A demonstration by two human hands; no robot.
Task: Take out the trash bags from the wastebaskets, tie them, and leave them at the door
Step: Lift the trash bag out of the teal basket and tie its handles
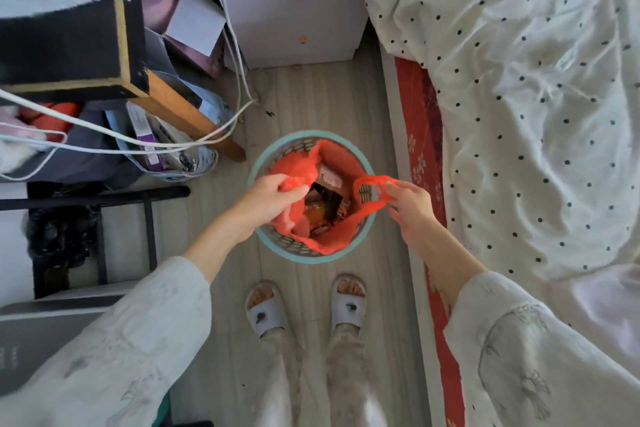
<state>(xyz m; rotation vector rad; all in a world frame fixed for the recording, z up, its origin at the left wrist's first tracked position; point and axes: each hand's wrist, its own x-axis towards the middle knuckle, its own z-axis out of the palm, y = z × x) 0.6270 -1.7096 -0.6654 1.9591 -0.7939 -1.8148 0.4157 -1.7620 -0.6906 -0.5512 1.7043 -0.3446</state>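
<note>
— Looking down, I see the orange trash bag sitting inside the teal wastebasket on the floor, its mouth open over wrappers.

— And your hands?

— My left hand has its fingers clenched on the bag's left handle. My right hand pinches the right handle loop, pulled out past the rim.

— Around it?

— My slippered feet stand just below the basket, the polka-dot bed lies to the right, and a white nightstand is beyond.
</note>
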